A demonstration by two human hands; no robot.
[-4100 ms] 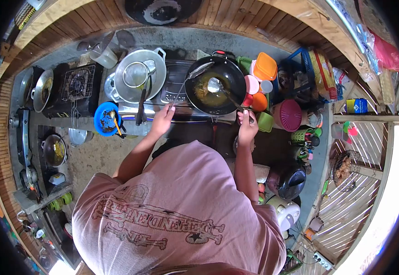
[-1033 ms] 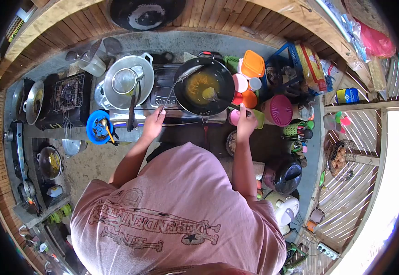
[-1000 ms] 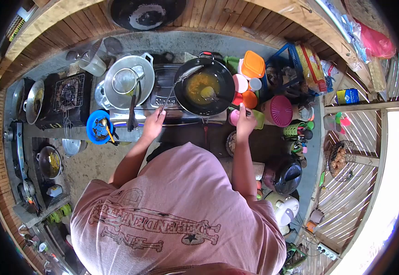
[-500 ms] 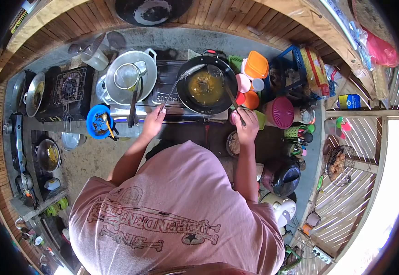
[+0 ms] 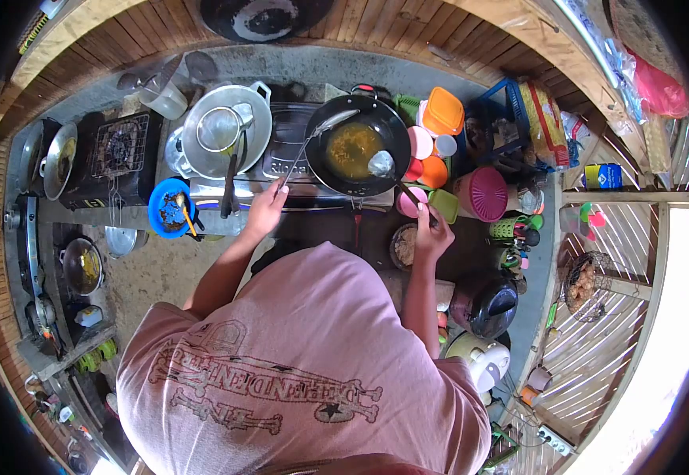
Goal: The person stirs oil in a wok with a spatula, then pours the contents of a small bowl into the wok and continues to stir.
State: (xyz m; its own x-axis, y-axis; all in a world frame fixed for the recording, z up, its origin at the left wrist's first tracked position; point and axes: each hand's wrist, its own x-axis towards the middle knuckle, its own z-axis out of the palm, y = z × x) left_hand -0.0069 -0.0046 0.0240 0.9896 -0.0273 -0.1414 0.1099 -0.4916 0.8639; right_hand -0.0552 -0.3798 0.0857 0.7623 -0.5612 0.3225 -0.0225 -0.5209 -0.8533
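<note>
Left hand (image 5: 267,210) is gripping the spatula (image 5: 332,123) handle's near end and right hand (image 5: 433,235) is clasping the ladle (image 5: 381,164) handle, the long handles likely spacing closed fingers off the wok (image 5: 330,170).

The wok (image 5: 352,150) sits beyond and between the left hand (image 5: 267,210) and the right hand (image 5: 433,235). The left hand's spatula (image 5: 313,142) and the right hand's ladle (image 5: 381,164) both reach into it. A lidded pot (image 5: 222,131) stands beyond the left hand, with a bowl (image 5: 168,207) to that hand's left. Tubs (image 5: 443,115) crowd beyond the right hand, and a kettle (image 5: 487,305) sits behind it.
</note>
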